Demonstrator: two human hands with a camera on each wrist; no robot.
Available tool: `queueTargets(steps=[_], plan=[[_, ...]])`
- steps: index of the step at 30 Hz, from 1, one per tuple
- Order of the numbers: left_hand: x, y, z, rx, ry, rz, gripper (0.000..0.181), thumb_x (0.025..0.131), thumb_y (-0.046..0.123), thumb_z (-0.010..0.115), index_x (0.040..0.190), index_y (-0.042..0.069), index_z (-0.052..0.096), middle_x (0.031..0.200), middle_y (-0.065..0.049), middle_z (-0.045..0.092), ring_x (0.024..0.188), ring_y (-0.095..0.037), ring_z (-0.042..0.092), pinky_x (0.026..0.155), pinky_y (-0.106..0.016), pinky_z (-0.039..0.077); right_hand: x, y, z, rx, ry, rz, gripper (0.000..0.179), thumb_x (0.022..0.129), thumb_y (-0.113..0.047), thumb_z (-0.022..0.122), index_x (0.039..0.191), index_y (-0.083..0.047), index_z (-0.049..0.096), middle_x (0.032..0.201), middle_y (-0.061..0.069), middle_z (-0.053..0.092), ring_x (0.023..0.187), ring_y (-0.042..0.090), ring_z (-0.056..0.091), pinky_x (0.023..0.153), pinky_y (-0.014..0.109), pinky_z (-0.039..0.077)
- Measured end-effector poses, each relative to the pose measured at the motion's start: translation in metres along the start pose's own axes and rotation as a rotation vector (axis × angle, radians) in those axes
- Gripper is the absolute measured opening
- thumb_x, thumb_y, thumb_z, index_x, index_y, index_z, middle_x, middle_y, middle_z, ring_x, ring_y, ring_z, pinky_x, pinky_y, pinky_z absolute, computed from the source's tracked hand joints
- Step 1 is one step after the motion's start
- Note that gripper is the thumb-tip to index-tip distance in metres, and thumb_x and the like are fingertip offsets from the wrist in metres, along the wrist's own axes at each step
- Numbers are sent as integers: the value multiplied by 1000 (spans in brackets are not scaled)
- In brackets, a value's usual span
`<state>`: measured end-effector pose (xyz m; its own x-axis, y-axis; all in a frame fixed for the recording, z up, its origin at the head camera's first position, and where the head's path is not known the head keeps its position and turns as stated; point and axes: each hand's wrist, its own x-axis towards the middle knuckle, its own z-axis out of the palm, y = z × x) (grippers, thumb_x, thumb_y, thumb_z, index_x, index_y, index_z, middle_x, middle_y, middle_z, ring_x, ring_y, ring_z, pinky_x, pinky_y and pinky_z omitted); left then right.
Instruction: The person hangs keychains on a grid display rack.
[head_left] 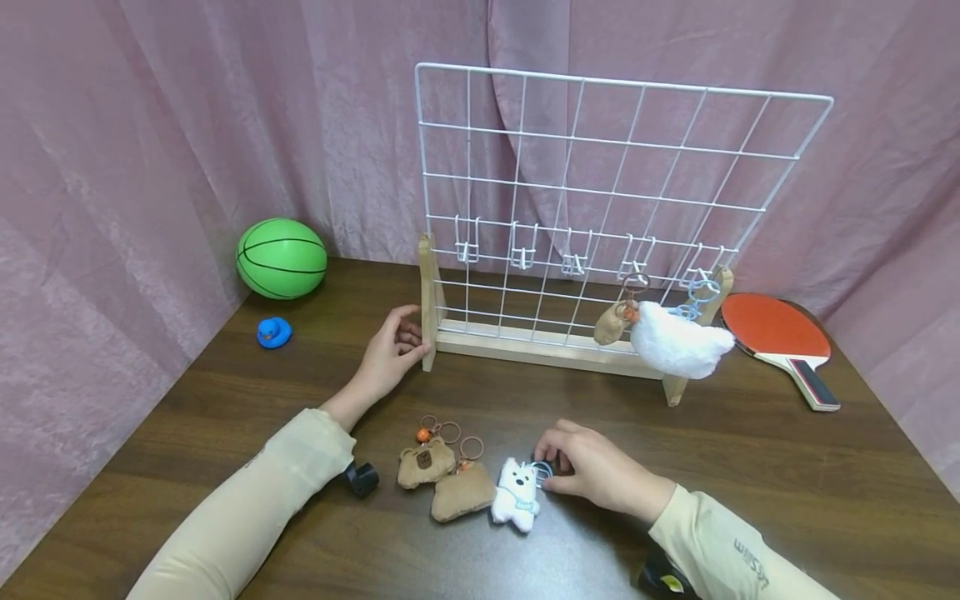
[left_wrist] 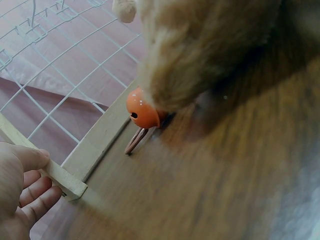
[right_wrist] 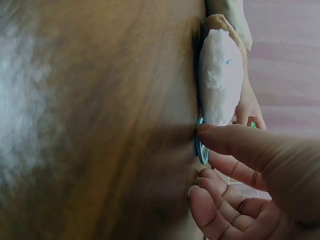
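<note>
My left hand grips the left wooden leg of a white wire grid rack, with the thumb on one side and fingers behind it. In front, my right hand pinches the light-blue ring of a white plush bear keychain lying on the table. Beside that bear lie a brown plush bear keychain with an orange bell and a tan plush keychain. A white plush keychain and a small brown plush keychain hang at the rack's right end.
Several white hooks line the lower grid. A green ball and a blue rubber duck are at the left of the wooden table. An orange table tennis paddle lies at the right. Pink curtains hang behind.
</note>
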<state>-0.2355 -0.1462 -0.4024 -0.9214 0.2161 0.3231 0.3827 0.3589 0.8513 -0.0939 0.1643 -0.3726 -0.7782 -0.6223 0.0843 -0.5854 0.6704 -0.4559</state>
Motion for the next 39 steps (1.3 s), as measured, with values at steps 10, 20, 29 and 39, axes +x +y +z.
queueTargets(steps=[10,20,29,39], plan=[[-1,1,2,-19,19,-14,60,85,-3,69,137,-1,39,105,-25,57,94,-33,60,76,-18,53,-1,-1,1,85,-15,24,24,76,-6,77,92,-12,60,74,-8,56,65,-3,48,59,15,45],[-8,32,-2,7,3,-17,56,86,-8,64,134,-9,38,103,-30,55,93,-38,59,77,-23,54,-5,-1,-6,248,-20,63,9,85,-6,68,91,-12,63,75,-6,63,66,-3,52,57,17,49],[0,-1,0,-14,9,1,59,86,-3,68,137,1,39,105,-23,57,92,-30,59,73,-11,49,-6,-3,-13,328,-33,81,4,89,-8,65,92,-6,64,76,-1,65,61,-1,56,55,20,53],[1,-1,-1,0,1,-8,59,86,-3,67,138,2,38,105,-23,56,94,-32,59,73,-9,48,-7,-10,-27,353,-14,65,6,90,-11,65,91,-5,64,77,1,66,63,0,60,58,21,55]])
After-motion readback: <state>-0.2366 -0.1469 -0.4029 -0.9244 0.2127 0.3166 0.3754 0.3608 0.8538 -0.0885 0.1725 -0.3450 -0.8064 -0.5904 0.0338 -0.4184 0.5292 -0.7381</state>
